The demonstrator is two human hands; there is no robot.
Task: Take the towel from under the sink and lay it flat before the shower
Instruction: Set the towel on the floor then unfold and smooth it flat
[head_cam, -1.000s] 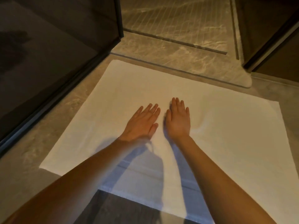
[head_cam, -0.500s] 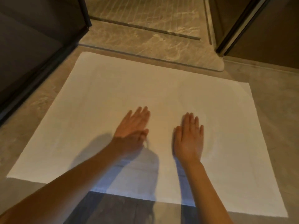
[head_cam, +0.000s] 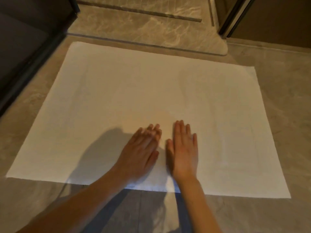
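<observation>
A white towel [head_cam: 134,91] lies spread flat on the stone floor, its far edge along the raised marble shower sill [head_cam: 151,34]. My left hand [head_cam: 141,150] rests palm down on the towel near its front edge, slightly blurred. My right hand [head_cam: 184,150] lies flat beside it, fingers straight and pointing away from me. The two hands are close together, almost touching. Neither hand grips anything.
A dark glass panel [head_cam: 25,52] with a black frame stands along the left. A dark door frame [head_cam: 235,17] rises at the back right. The marble shower floor [head_cam: 151,4] lies beyond the sill. Grey stone floor [head_cam: 286,115] surrounds the towel.
Both hands slid back toward the towel's front edge and came close together again after being apart. The view shifted, showing more of the towel.
</observation>
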